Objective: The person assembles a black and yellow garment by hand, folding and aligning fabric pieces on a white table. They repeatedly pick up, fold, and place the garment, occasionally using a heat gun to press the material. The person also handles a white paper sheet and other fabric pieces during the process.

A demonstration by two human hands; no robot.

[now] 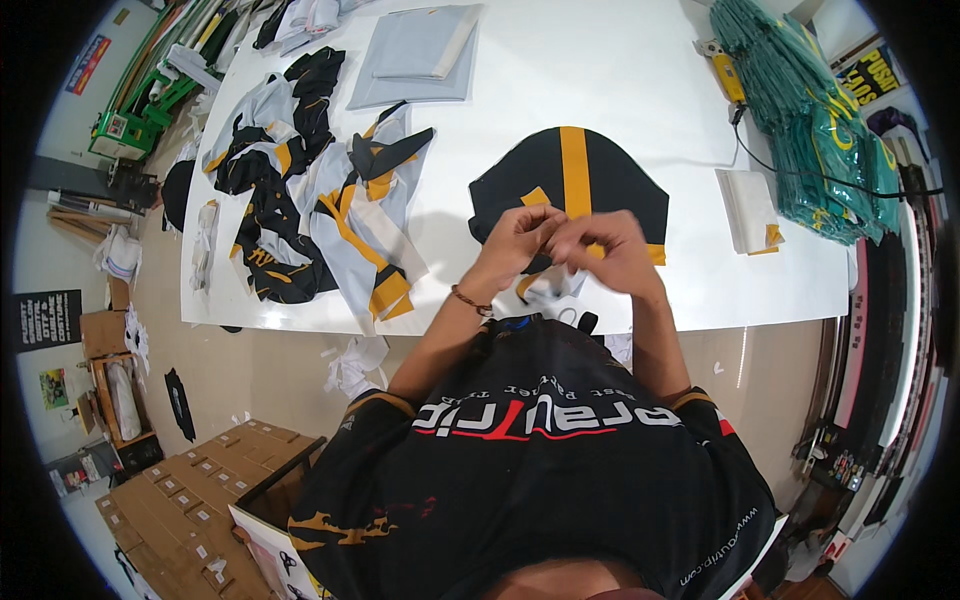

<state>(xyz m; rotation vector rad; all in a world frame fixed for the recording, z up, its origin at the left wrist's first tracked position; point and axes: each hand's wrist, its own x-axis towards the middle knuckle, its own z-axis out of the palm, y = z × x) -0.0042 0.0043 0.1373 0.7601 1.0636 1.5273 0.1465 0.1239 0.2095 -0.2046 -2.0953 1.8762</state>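
My left hand point(520, 240) and my right hand point(608, 250) meet above the front edge of the white table. The left fingers pinch a small fabric piece point(548, 286) in grey, black and yellow, which hangs below them. The right fingers are bent close together against the left fingertips; what they grip is hidden. Behind and partly under my hands lies a black fabric panel point(625, 180) with a curved top and a yellow stripe down its middle. A bit of yellow fabric point(536, 196) shows just above my left fingers.
Crumpled black, grey and yellow fabric pieces point(285, 200) are heaped at the left. Folded grey fabric point(415, 60) lies at the back. To the right are a yellow corded tool point(728, 75), pale fabric strips point(745, 212) and green plastic packages point(815, 130). Cardboard point(190, 500) is at the lower left.
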